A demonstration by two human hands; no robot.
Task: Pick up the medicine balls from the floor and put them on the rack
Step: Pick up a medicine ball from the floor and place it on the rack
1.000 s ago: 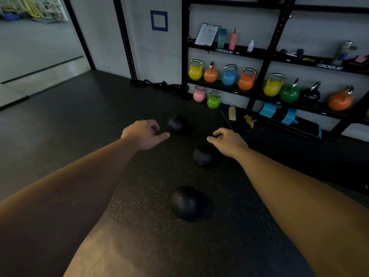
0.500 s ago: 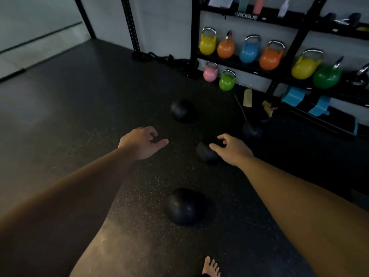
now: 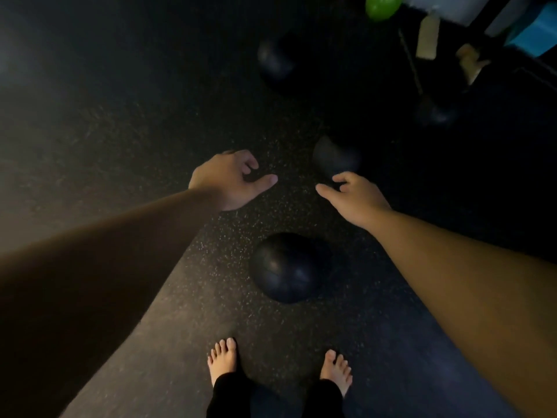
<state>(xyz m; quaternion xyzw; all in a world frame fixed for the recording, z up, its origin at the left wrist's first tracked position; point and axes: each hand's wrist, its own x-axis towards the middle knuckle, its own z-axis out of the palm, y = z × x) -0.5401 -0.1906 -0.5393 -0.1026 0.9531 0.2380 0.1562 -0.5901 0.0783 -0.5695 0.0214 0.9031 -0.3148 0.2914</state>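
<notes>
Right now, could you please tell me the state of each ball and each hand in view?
Nearest ball: on the floor, untouched, just ahead of the bare feet.
Second ball: on the floor, beyond the right hand.
Far ball: on the floor.
Dim ball: on the floor near the rack.
Left hand: open, empty.
Right hand: open, empty.

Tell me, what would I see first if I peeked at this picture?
You'd spot the big black medicine ball on the dark floor, just ahead of two bare feet. Above it, the left hand and right hand reach out, open and empty. Three more black balls lie farther off, and a bright green kettlebell peeks in at the top edge.
</notes>
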